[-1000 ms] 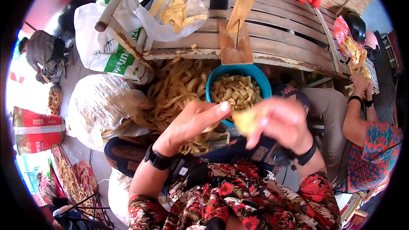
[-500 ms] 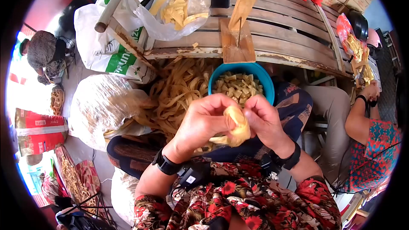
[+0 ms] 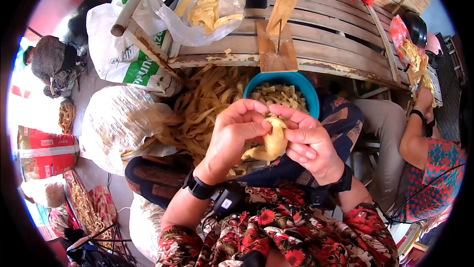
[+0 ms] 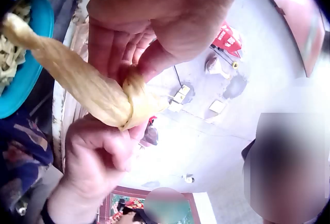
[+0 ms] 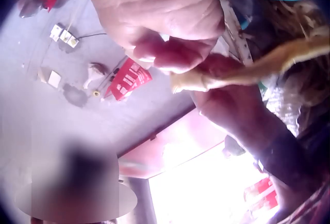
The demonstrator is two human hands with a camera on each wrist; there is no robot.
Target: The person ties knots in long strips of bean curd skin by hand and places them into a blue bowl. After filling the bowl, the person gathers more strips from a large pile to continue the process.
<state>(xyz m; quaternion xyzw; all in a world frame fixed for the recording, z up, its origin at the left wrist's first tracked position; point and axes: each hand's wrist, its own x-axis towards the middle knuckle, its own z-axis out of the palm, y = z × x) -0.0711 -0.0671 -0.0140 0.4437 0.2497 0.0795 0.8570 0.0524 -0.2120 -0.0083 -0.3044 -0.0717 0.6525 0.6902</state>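
Note:
A pale yellow strip, looped and folded on itself point(image 3: 275, 141), is held between both hands over the lap. My left hand point(image 3: 232, 136) pinches it between thumb and fingers from the left. From the right, the thumb and fingers of my right hand point(image 3: 313, 148) pinch the same strip. In the left wrist view the strip point(image 4: 82, 82) looks twisted, with a wrapped turn at one end. Just beyond the hands is a blue tub point(image 3: 312, 96) of short yellowish pieces point(image 3: 284, 94). Long loose strips point(image 3: 207, 104) lie heaped left of the tub.
Behind the tub stands a slatted bench point(image 3: 335, 47) bearing a wooden block with an upright spike point(image 3: 279, 52) and a plastic bag of yellow pieces point(image 3: 205, 12). A large wrapped bundle point(image 3: 116, 123) lies left. Another person's arm point(image 3: 417, 133) is at the right.
The hands have come together from their spread, blurred position. The strip is now folded into a loop, and the fingers have shifted their hold toward its upper end.

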